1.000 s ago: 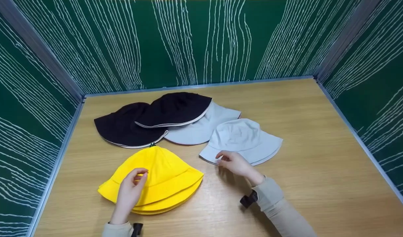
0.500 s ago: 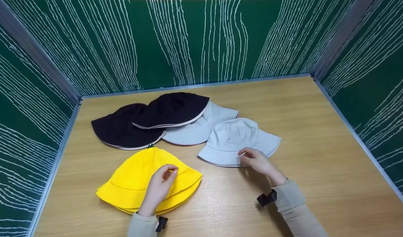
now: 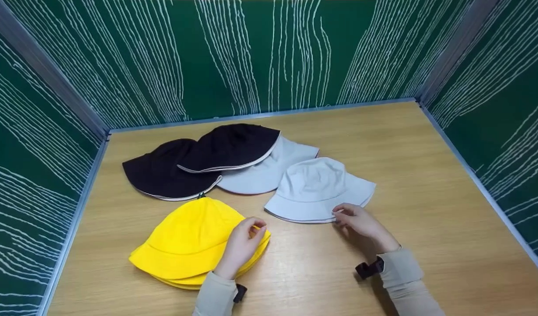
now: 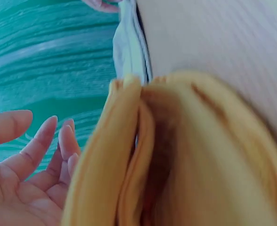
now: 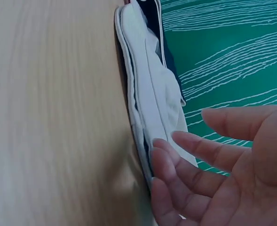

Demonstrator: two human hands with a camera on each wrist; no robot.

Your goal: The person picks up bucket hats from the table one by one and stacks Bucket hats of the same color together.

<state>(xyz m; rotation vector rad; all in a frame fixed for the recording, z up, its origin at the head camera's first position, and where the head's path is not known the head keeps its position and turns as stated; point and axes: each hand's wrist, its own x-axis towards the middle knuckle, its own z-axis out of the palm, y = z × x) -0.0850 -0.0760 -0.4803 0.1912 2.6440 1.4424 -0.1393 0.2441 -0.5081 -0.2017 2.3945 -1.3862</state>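
Yellow bucket hats (image 3: 181, 237) lie stacked at the front left, with a small green tuft at the crown. My left hand (image 3: 241, 245) hovers over the right part of their brims, fingers loosely bent and holding nothing. In the left wrist view the yellow brims (image 4: 105, 165) stand beside the palm, apart from the thumb. A pale grey bucket hat (image 3: 315, 182) lies right of centre. At its front right brim is my right hand (image 3: 367, 226), its fingers relaxed. The right wrist view has the fingertips (image 5: 162, 157) close against the grey brim edge (image 5: 133, 103); whether they touch cannot be told.
Behind, two black bucket hats (image 3: 163, 169) with white edging overlap, the right one partly covering another pale grey hat (image 3: 255, 177). Green panels (image 3: 304, 52) with white wavy lines enclose the wooden table (image 3: 435, 184) at the back and sides.
Both hands have moved to the right: the left across the yellow hats toward their right edge, the right along the grey hat's front brim. The hats keep their places.
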